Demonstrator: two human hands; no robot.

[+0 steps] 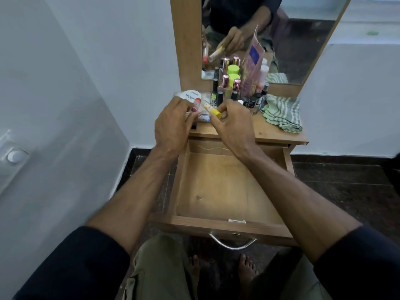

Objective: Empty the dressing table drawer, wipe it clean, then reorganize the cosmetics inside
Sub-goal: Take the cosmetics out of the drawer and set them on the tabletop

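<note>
The drawer [227, 191] stands pulled out and bare, its pale wood floor smooth and faintly scuffed, while the cosmetics [233, 89] crowd the back of the desk [279, 135] against the mirror [303, 40]; both hands hover over the desk's left front corner, above the drawer's back edge; the left hand [173, 124] curls its fingers round a slim pink-red tube [195, 106], and the right hand [233, 124] pinches a small cream tube with a yellow cap [213, 110] between thumb and fingertips; both tubes are smooth, round and slick-looking, so a loose pinch could let one slip and roll off the edge or drop hard into the drawer; the bottles behind are tall, narrow and tightly packed, glossy glass and plastic with metallic pink caps, so a careless knuckle could probably topple several at once; the soft, green-and-white striped cloth [281, 113] lies rumpled at the right, near the bottles, and a tug on it might drag them.
</note>
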